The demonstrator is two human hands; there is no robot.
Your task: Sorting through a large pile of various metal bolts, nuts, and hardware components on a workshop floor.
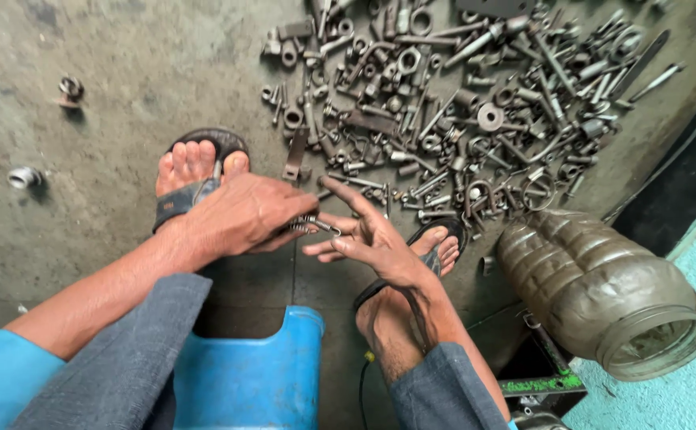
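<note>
My left hand [240, 215] is closed around a small threaded metal piece [314, 225], whose end sticks out past the fingers. My right hand [368, 239] is beside it with fingers spread and palm up, its fingertips at the end of that piece. Both hands hover low over the concrete floor [125, 56], between my two sandalled feet [197, 163] and just in front of a big scatter of bolts, nuts and washers [443, 103].
A grimy clear plastic jar [603, 295] lies on its side at the right. I sit on a blue plastic stool [252, 374]. Loose nuts [25, 177] lie at the left. A dark box with a green edge [543, 384] sits at the lower right.
</note>
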